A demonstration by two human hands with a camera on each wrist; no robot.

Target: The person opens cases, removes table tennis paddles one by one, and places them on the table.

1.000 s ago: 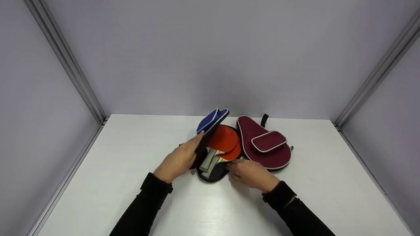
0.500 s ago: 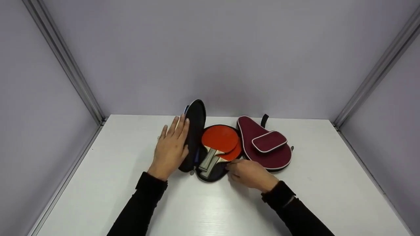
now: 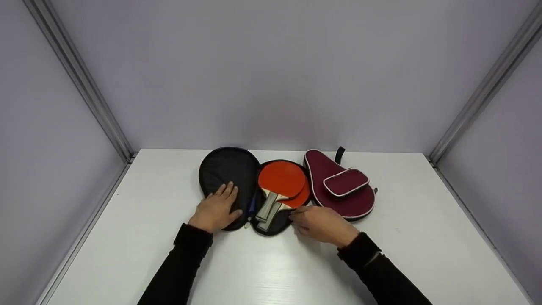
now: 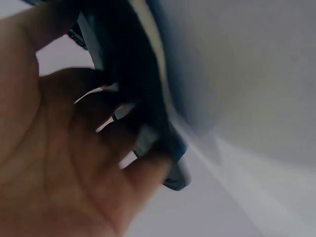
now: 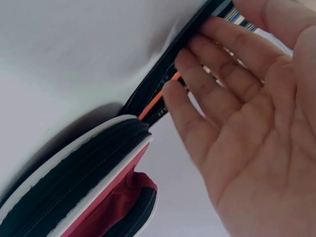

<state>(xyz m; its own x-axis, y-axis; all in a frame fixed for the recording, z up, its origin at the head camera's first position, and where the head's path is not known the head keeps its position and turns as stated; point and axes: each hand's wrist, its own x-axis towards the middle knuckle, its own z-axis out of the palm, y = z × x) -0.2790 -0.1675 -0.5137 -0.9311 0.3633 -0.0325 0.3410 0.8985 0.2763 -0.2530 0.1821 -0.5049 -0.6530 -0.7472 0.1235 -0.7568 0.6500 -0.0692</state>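
Note:
In the head view, a table tennis racket case lies unfolded, its black-lined flap (image 3: pixel 226 167) flat on the left. The other half (image 3: pixel 281 222) holds two overlapping orange-red table tennis rackets (image 3: pixel 281 178), pale handles pointing toward me. My left hand (image 3: pixel 216 209) rests on the flap lining with fingers spread; its wrist view is blurred and shows the case edge (image 4: pixel 153 64) by the fingers. My right hand (image 3: pixel 324 224) pinches the near right rim of the racket-holding half. In the right wrist view, its other fingertips (image 5: pixel 170 89) lie along the black rim (image 5: pixel 163 64).
A burgundy racket case (image 3: pixel 317 178) with white piping and a front pouch (image 3: pixel 347 183) lies against the right side of the unfolded case. All stand on a white table (image 3: pixel 271 271), with grey walls (image 3: pixel 271 84) behind and at both sides.
The blue-backed flap has swung over to the left and now lies flat, lining up. My left hand has followed it left and down; my right hand has stayed at the rim.

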